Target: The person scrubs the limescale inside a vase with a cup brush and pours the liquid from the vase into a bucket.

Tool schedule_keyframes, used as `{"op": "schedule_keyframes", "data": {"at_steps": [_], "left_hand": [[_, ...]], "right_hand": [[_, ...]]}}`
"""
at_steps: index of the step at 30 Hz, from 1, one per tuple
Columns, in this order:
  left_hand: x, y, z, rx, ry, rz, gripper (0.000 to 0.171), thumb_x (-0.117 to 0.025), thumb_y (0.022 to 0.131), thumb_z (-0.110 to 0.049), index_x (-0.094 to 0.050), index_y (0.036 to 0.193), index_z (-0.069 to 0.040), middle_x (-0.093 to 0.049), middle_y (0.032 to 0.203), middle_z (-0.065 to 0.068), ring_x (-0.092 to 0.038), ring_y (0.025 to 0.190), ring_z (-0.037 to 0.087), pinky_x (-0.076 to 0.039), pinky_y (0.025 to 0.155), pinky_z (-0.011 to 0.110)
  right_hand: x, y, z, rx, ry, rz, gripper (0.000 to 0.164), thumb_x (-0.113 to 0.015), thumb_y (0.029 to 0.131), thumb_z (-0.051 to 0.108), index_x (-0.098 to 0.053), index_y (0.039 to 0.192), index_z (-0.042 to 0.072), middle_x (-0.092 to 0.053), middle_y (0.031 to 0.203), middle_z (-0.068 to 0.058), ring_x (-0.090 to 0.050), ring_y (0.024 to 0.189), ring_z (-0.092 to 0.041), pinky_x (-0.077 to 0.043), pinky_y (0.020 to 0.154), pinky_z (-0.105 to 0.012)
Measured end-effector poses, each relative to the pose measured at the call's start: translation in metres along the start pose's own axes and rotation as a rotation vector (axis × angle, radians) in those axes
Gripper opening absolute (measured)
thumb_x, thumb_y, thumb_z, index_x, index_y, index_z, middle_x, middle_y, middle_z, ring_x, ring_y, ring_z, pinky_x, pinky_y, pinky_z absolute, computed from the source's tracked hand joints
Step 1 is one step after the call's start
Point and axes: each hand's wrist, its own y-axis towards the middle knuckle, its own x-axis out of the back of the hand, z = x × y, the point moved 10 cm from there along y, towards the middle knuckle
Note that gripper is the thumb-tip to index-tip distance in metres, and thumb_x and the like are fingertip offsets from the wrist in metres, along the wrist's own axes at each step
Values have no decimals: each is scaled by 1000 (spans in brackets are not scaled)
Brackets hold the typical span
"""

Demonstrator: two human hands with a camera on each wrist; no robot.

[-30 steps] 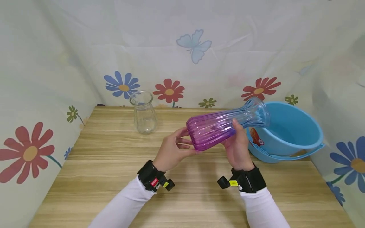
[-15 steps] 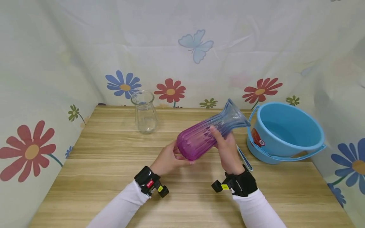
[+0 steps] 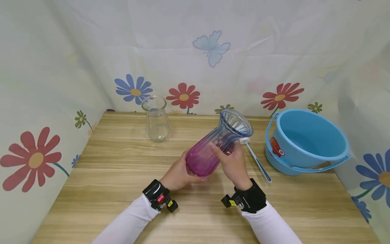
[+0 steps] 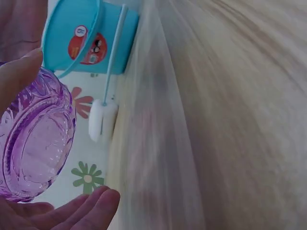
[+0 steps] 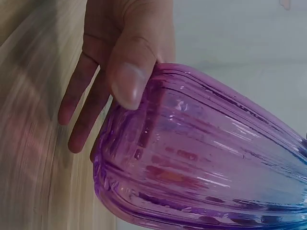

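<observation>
A ribbed glass vase point(image 3: 201, 159), pink-purple at the base and blue at the flared mouth, is held tilted above the table, its mouth up and to the right. My left hand point(image 3: 176, 174) holds its base, with the thumb on the glass in the right wrist view. My right hand point(image 3: 234, 166) grips the vase below its neck, thumb on the near side. Beyond it lies a long-handled sponge brush point(image 3: 258, 161), its white head partly hidden by the vase. The left wrist view shows the vase's round bottom point(image 4: 45, 143) close up.
A clear glass jar point(image 3: 157, 125) stands upright at the back left of the wooden table point(image 3: 122, 162). At the right is a light blue bucket point(image 3: 287, 156) with its handle folded down. A flower-printed sheet point(image 3: 170, 61) surrounds the table at the back and sides.
The vase has swung from lying nearly level to a steeper tilt, its mouth moving left, away from the bucket. Both hands shifted left and down, and the sponge brush has come into view.
</observation>
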Motion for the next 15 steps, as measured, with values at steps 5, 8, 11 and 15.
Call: {"op": "schedule_keyframes", "data": {"at_steps": [5, 8, 11, 15], "left_hand": [[1, 2, 5, 9, 49, -36, 131, -99, 67, -34, -14, 165, -14, -44, 159, 14, -51, 141, 26, -40, 120, 46], [1, 2, 7, 16, 80, -61, 139, -100, 64, -37, -8, 166, -12, -37, 164, 16, -48, 144, 28, -38, 121, 47], [1, 3, 1, -8, 81, -77, 141, -100, 63, -36, -6, 167, -14, -35, 166, 13, -46, 145, 28, -37, 121, 47], [1, 6, -15, -94, 50, -92, 131, -98, 67, -36, -13, 166, -23, -39, 163, 3, -47, 145, 21, -39, 121, 45]], "right_hand": [[-6, -4, 10, 74, -51, 18, 65, -83, 89, 26, -49, 143, 14, -66, 129, -10, -68, 114, -24, -62, 87, -36], [-9, -6, 14, 102, -105, 18, 70, -85, 87, 28, -48, 146, 15, -66, 132, -9, -68, 115, -25, -61, 89, -42], [-12, -8, 16, 116, -190, 24, 74, -86, 85, 33, -48, 146, 15, -67, 134, -10, -69, 114, -27, -60, 91, -47], [-19, -12, 19, 142, -289, 35, 77, -88, 82, 41, -50, 145, 18, -68, 135, -8, -68, 118, -27, -58, 94, -49]]}}
